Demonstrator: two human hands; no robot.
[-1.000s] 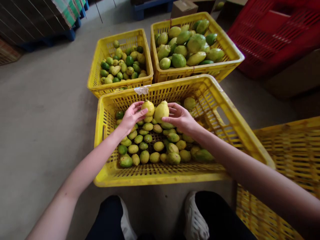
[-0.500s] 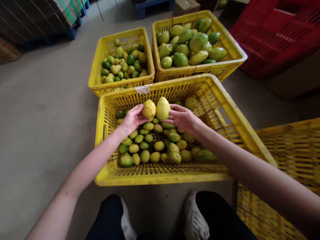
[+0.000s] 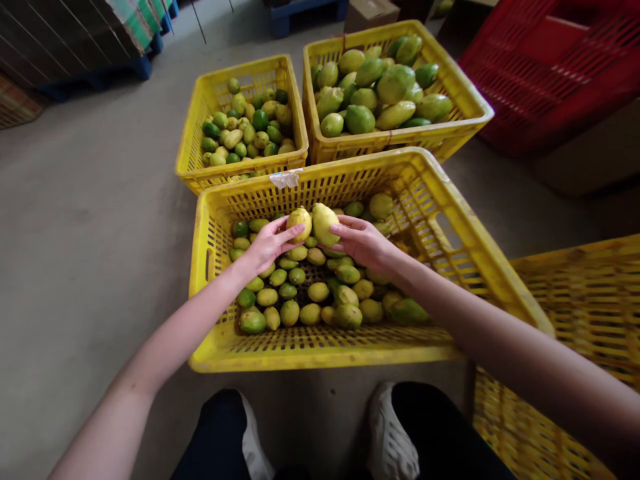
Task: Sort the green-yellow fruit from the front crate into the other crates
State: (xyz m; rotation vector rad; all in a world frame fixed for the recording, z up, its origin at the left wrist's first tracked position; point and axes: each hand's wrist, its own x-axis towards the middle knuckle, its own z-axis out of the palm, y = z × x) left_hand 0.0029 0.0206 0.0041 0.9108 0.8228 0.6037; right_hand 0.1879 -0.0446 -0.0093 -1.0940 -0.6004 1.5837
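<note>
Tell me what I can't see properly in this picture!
Head view, hidden: the far sides of the left fruit and right fruit, turned away; some fingertips of the left hand and right hand, behind those fruits.
Head view, hidden: the bottom of the back right crate, under its piled fruit.
Head view, cut off by the picture's edge: part of the red crate.
</note>
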